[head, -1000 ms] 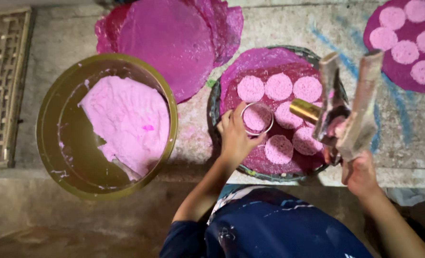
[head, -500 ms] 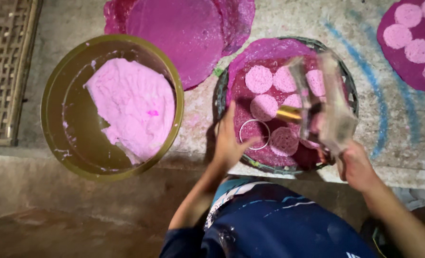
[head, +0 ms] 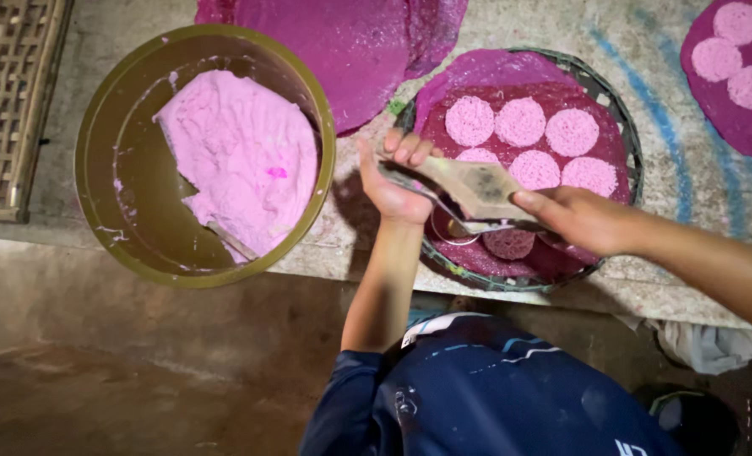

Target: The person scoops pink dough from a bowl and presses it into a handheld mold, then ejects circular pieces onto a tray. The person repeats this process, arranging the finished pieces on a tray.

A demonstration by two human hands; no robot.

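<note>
A brown bowl of pink dough sits left on the bench. Over the round tray of pink cakes, left hand fingers curl around a flat wooden paddle; right hand fingers pinch its other end.

left hand grip closed, fingers curled | right hand grip closed

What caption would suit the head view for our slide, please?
Both hands, left and right, hold a flat scraper over a tray of pink discs.
</note>
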